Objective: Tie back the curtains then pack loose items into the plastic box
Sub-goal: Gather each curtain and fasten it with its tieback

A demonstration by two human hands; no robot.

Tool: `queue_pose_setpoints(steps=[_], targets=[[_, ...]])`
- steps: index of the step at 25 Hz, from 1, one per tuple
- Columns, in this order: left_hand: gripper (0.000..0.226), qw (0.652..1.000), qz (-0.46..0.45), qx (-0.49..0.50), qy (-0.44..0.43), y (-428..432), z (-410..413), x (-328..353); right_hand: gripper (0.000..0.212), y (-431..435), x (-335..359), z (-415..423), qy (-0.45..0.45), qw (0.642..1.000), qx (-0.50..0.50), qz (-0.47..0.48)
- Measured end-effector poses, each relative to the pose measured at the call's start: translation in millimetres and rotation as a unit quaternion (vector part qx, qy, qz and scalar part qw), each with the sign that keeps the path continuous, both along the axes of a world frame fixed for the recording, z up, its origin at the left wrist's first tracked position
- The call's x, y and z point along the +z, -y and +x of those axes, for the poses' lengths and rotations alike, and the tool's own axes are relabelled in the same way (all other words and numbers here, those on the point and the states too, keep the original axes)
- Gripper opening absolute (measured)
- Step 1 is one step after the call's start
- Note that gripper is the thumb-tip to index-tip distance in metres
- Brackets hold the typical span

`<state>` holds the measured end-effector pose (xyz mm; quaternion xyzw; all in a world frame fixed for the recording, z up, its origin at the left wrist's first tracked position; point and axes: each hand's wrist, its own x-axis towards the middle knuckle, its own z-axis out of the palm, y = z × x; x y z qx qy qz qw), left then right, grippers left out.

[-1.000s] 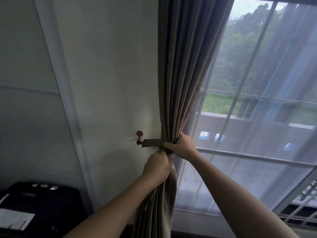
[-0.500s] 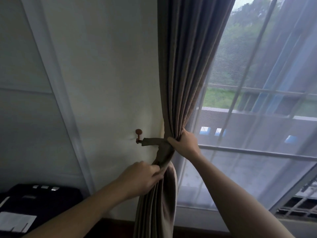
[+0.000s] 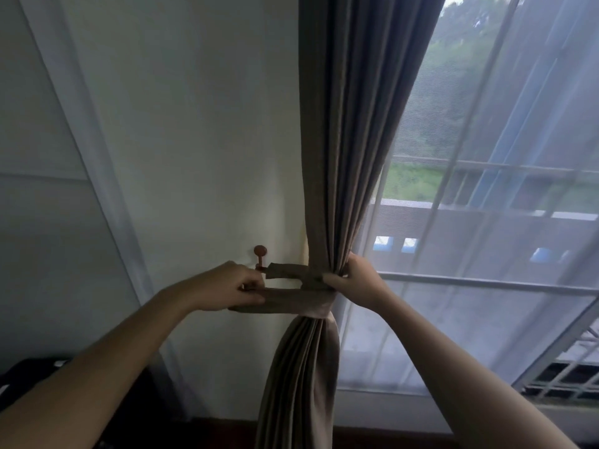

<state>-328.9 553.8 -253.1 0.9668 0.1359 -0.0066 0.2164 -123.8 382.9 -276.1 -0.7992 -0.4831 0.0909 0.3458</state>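
Holding, left: your left hand (image 3: 227, 288) pinches the free end of the tieback band (image 3: 285, 298) between the thumb and curled fingers. It sits left of the curtain, with your forearm coming up from the near lower left.
Holding, right: your right hand (image 3: 353, 277) grips the gathered curtain (image 3: 350, 140) at its right edge. The fingers curl round the folds at band height and the thumb lies across the near face.
Curtain position: brown-grey cloth hangs from the top of view, between the wall (image 3: 194, 124) on the left and the sheer curtain (image 3: 486, 319) on the right. It is drawn to a narrow waist at your hands and widens again below, running out of the bottom of view.
Band layout: the cloth matches the curtain and wraps the waist. Two strands run left from it, one above the other with a gap between them.
Upper strand: it reaches the stem of the hook (image 3: 260, 254).
Lower strand: it ends in your left hand, just below the hook and apart from it.
Hook: a small reddish-brown knobbed peg on the wall, left of the curtain and just above your left knuckles.
Wall: pale, with a white vertical strip slanting at far left.
Sheer side: a railing and greenery show through it, blurred.
Lower left: a dark object (image 3: 29, 374) lies partly behind your left forearm; you cannot tell what it is.
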Motion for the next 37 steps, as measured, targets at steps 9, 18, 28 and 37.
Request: queue_pose_setpoints(steps=[9, 18, 28, 37], targets=[[0.006, 0.878, -0.439, 0.138, 0.133, -55, 16, -53, 0.027, 3, 0, -6, -0.005, 0.999, -0.040, 0.027], [0.016, 0.719, -0.433, 0.416, 0.350, -47, 83, -94, 0.025, -11, -4, -30, -0.020, 0.991, -0.115, 0.060], [0.017, 0.846, -0.155, 0.419, 0.290, -45, 103, -102, 0.028, -17, -6, -46, -0.035, 0.982, -0.173, 0.064], [0.033, 0.856, -0.144, 0.407, 0.284, -45, 102, -119, 0.030, -18, -5, -51, -0.050, 0.977, -0.192, 0.072]])
